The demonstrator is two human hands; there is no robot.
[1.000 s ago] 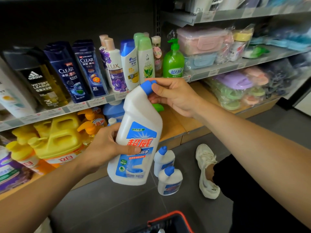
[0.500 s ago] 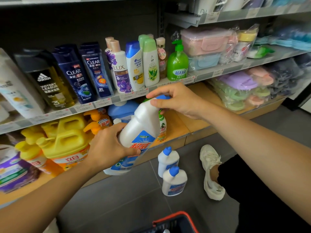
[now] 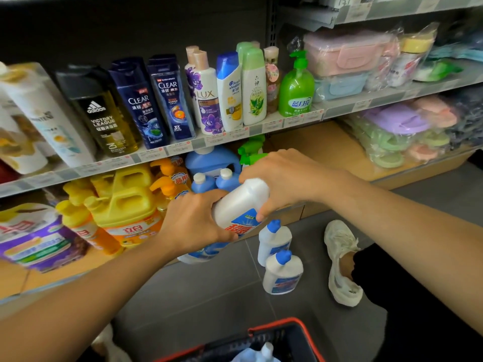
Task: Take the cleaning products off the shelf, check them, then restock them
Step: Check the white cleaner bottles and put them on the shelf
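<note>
Both left hand (image 3: pixel 193 223) and right hand (image 3: pixel 283 178) curl fingers round the white bottle (image 3: pixel 241 201); basket (image 3: pixel 309 335) holds another.

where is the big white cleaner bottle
Head view, centre: white cleaner bottle, tilted, left hand gripping its body, right hand over its neck, near the blue bottles.

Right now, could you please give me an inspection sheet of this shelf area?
Surface: wooden lower shelf, partly bare at right; grey floor.
Job's things: white cleaner bottle held tilted at the shelf edge; two matching bottles upright on the floor.
Clutter: yellow jugs, blue bottles on the shelf.
Hands: left hand grips the body; right hand curls over its top.
Cables: nothing seen.
Surroundings: shampoos above; red-rimmed basket on the floor; white shoe.
</note>
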